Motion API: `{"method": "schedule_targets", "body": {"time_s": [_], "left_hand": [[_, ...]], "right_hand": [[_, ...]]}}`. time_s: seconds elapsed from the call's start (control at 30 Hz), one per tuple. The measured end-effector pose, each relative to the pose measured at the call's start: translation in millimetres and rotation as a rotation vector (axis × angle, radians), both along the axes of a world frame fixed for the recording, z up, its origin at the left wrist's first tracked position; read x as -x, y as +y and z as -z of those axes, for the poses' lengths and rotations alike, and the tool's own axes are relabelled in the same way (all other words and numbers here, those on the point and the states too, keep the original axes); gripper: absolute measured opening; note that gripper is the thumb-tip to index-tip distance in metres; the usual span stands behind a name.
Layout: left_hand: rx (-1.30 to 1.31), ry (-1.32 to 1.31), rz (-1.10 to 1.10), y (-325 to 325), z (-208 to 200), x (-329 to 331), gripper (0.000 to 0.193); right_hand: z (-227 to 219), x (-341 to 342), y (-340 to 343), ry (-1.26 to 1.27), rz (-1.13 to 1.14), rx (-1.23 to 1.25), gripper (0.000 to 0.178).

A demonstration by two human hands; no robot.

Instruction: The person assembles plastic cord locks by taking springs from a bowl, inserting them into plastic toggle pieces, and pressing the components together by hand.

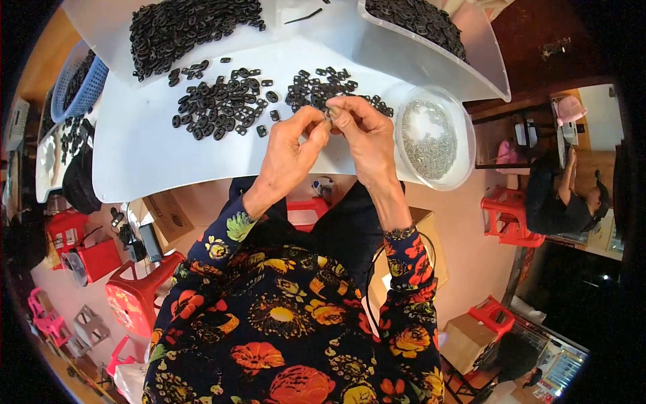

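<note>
A smooth white bench [134, 161] carries the work, much of it apparently left: beyond the round, clear plastic tub [466, 151], a translucent plastic bin [383, 57] is piled with black pieces [418, 25]; left of the tub, matte, holed black ovals [217, 109] lie loose, none plainly finished. Just left of the tub, left hand [293, 148] and right hand [369, 141] pinch a small piece [328, 124], its kind finger-hidden. Slim silvery metal pins [431, 156] line the tub.
</note>
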State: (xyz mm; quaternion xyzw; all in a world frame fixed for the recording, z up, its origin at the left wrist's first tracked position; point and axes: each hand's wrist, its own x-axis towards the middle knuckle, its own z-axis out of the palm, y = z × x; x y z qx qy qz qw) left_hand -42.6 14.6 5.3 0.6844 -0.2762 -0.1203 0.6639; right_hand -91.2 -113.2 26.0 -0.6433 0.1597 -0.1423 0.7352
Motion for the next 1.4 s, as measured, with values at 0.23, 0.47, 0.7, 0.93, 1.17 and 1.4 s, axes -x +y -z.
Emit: {"method": "schedule_targets", "body": {"time_s": [0.23, 0.47, 0.7, 0.93, 1.17, 1.4], "left_hand": [[0.003, -0.054, 0.011, -8, 0, 0, 0.009], [-0.073, -0.035, 0.060, -11, 0, -10, 0.006], [-0.059, -0.088, -0.006, -13, 2, -16, 0.007], [-0.068, -0.018, 0.048, -5, 2, -3, 0.008], [-0.086, 0.004, 0.067, -10, -5, -3, 0.007], [-0.125, -0.120, 0.077, -4, -6, -7, 0.006]], "right_hand": [[12, 12, -7, -0.058, 0.021, 0.038, 0.001], [14, 15, -13, 0.012, 0.011, 0.040, 0.002], [20, 16, -9, -0.014, -0.026, -0.148, 0.015], [20, 18, -7, -0.038, 0.053, -0.138, 0.015], [27, 18, -4, -0.133, 0.074, -0.164, 0.011], [24, 18, -4, -0.098, 0.035, -0.101, 0.009]]}}
